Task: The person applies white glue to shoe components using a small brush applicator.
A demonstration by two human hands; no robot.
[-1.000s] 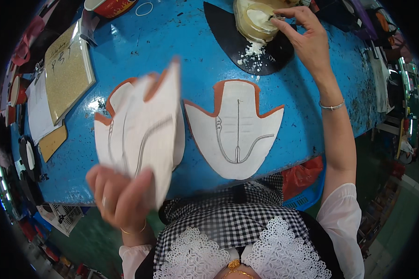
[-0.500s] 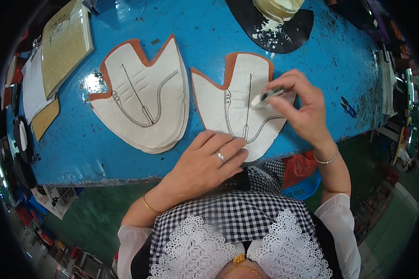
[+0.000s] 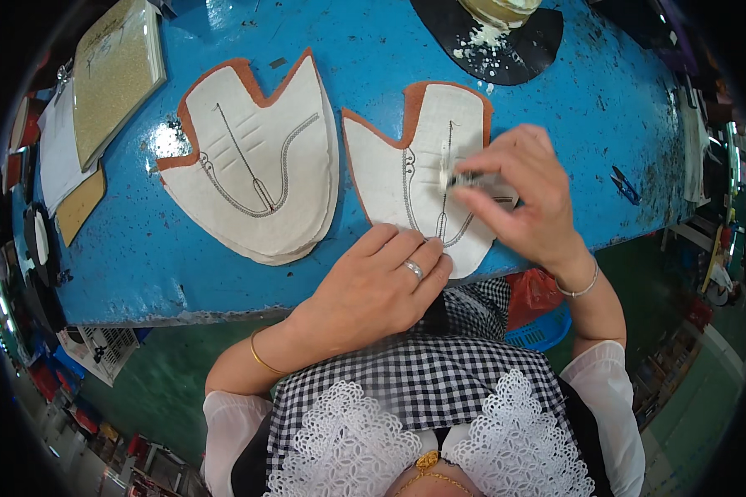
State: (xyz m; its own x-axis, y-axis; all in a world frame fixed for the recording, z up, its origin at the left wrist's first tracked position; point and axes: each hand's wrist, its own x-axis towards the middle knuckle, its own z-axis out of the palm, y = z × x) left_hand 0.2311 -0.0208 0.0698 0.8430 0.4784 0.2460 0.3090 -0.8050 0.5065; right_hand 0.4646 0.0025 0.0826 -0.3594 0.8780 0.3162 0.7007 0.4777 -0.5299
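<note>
Your left hand [image 3: 381, 282] lies palm down, fingers extended and grasping nothing, on the lower left part of the cream panel [image 3: 381, 161]. The panel rests flat on the blue bench [image 3: 588, 116], its rounded end at the front edge, its orange-brown trimmed end toward the far side. Your right hand [image 3: 529, 197] is closed on a small dark applicator [image 3: 466, 180] with a whitish tip; the hand is blurred. The tip is at the panel's stitched centre line; contact cannot be confirmed.

To the left, near the same front edge but apart from your panel, lies a stack of similar panels [image 3: 249, 186], rounded end toward you. Toward the far edge, a container [image 3: 506, 7], partly out of view, stands on a black sheet [image 3: 532, 60] scattered with white crumbs [image 3: 487, 36]. Blue-handled snips [image 3: 625, 187] lie near the right end. Toward the left end, note a gold-covered book [image 3: 116, 79] beside white papers [image 3: 60, 178]. Below the front edge, a red bag [image 3: 532, 298] sits in a blue basket [image 3: 547, 330].
</note>
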